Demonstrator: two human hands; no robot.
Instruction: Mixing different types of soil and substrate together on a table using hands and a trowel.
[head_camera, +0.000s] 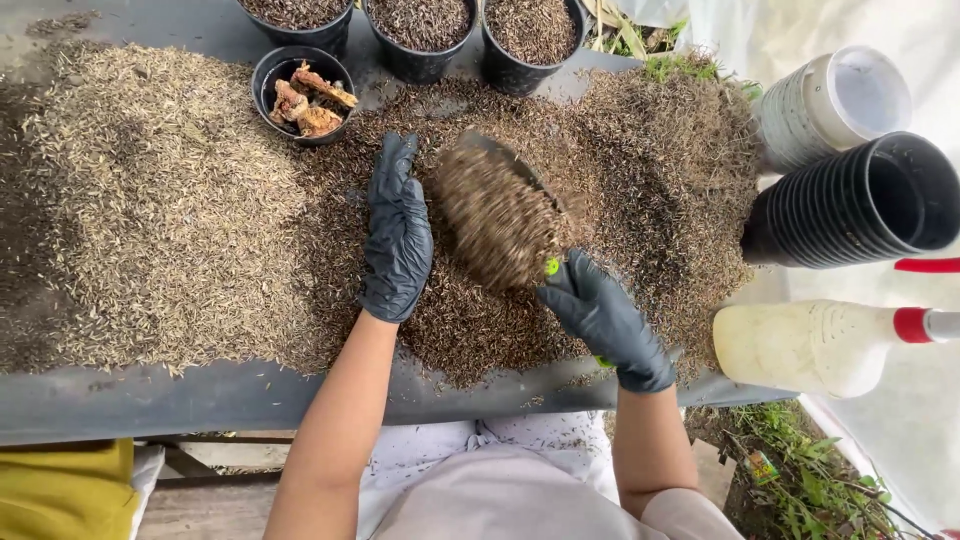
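My right hand (603, 318), in a black glove, grips the green handle of a trowel (500, 215) heaped with brown husk mix. The loaded blade tilts over the dark pile of mix (640, 190) on the grey bench. My left hand (397, 235), also gloved in black, lies flat and open on the mix just left of the trowel, fingers pointing away from me. It holds nothing.
A paler heap of husks (160, 200) covers the bench's left side. A small black pot with brown chunks (304, 92) and three filled black pots (420, 30) stand at the back. Stacked black pots (860, 200), white pots (830, 105) and a spray bottle (810, 345) lie on the right.
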